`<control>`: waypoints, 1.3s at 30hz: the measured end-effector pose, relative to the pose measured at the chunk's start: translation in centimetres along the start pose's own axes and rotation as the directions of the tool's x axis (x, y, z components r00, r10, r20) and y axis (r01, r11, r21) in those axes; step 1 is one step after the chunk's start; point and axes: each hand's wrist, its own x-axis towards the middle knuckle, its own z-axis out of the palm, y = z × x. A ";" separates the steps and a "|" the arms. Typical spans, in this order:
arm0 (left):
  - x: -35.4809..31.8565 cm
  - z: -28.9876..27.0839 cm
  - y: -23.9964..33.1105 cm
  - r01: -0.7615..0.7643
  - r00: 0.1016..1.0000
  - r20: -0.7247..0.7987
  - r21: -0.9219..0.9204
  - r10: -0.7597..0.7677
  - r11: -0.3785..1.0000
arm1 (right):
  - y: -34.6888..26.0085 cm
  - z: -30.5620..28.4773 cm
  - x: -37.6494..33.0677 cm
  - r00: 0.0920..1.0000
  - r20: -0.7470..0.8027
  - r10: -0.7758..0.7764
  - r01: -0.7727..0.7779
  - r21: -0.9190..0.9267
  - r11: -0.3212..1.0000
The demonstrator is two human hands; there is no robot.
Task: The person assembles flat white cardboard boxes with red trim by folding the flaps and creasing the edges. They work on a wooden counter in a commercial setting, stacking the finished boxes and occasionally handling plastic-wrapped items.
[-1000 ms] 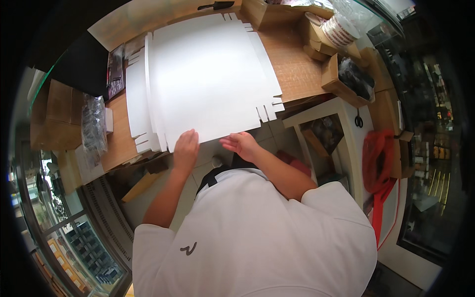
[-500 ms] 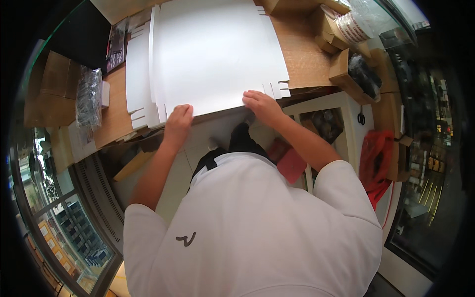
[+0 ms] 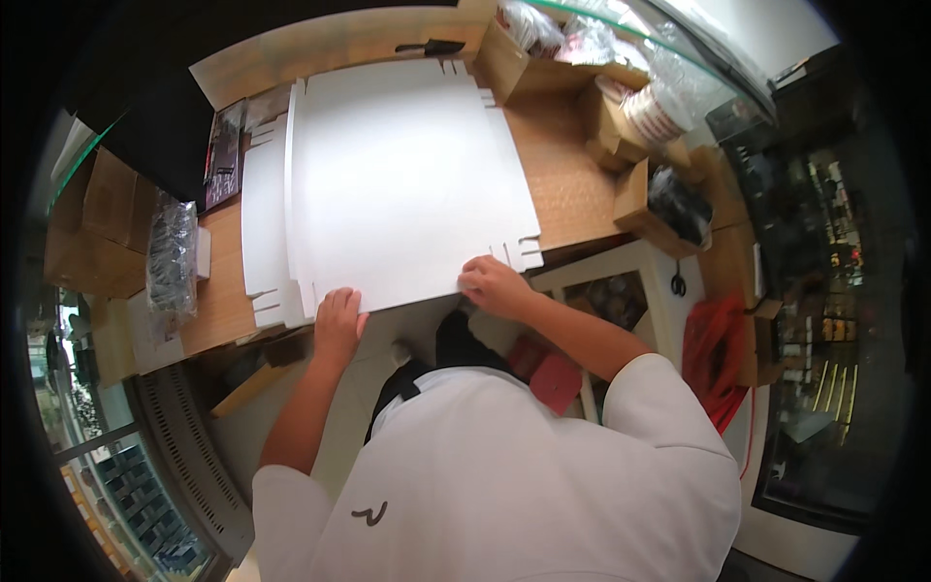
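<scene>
A large flat white cardboard sheet (image 3: 402, 184) with cut tabs along its sides lies on the wooden counter (image 3: 562, 184). My left hand (image 3: 337, 320) grips its near edge at the left corner. My right hand (image 3: 495, 284) holds the same near edge further right, beside a notched tab. More white sheets (image 3: 264, 218) lie under it, sticking out on the left. My arms come up from the lower edge, over a white shirt.
Brown cardboard boxes (image 3: 621, 126) and a stack of paper cups (image 3: 652, 112) crowd the counter's right end. A dark packet (image 3: 223, 155) and a clear plastic bag (image 3: 172, 257) lie at the left. A red bag (image 3: 713, 349) hangs at the right, near scissors (image 3: 678, 283).
The view has tilted, so the sheet sits lower and more central in the picture. Both hands stay on the sheet's near edge.
</scene>
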 end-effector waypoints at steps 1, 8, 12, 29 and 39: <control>0.2 -0.1 0.3 0.030 0.999 -0.012 -0.013 -0.031 0.999 | 0.1 -0.5 0.8 0.998 0.051 0.030 -0.031 0.016 0.999; 0.3 -0.2 4.5 0.084 0.949 -0.288 -0.162 -0.129 0.983 | 7.0 -3.7 13.6 0.978 -0.079 0.191 -0.199 -0.111 0.974; -0.5 1.8 10.2 -0.058 0.950 -0.290 -0.517 -0.112 0.854 | 11.9 -7.7 19.5 0.939 -0.056 0.339 -0.334 -0.374 0.865; -6.9 22.3 17.4 0.659 0.523 0.194 -0.710 -0.830 0.249 | 32.2 -6.9 44.4 0.906 -0.331 0.262 -0.412 -0.560 0.719; -7.1 25.1 17.9 0.592 0.529 0.218 -0.787 -0.820 0.172 | 31.7 -7.0 44.7 0.864 -0.412 0.290 -0.496 -0.595 0.632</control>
